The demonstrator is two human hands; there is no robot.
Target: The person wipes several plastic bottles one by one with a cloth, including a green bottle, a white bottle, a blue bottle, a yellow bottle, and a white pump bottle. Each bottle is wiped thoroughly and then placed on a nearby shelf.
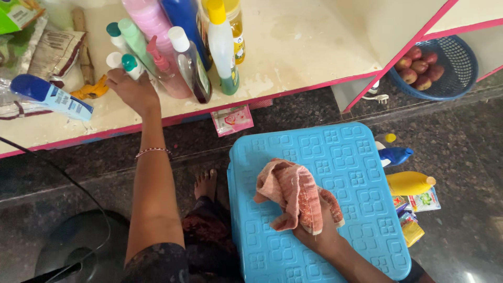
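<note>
Near the left edge of the cream shelf board with the pink rim lies a blue and white plastic tube on its side, with crumpled foil packets behind it toward the back left corner. Just right of the tube, the left hand reaches onto the board; its fingers curl around a small white plastic bottle with a green cap, which stands upright at the fingertips, close to the front edge. Touching that bottle's right side is a cluster of upright bottles: a pale green capped one, a pink pump bottle, a dark bottle with a white cap and a green bottle with a yellow nozzle.

Below the shelf, on the dark stone floor, stands a light blue patterned plastic stool. The right hand rests on its top near the front edge, fingers closed on a folded pink ribbed cloth that spreads leftward from the grip. Right of the stool lie a blue bottle and a yellow bottle. At the far right, a blue mesh basket holds red apples.
</note>
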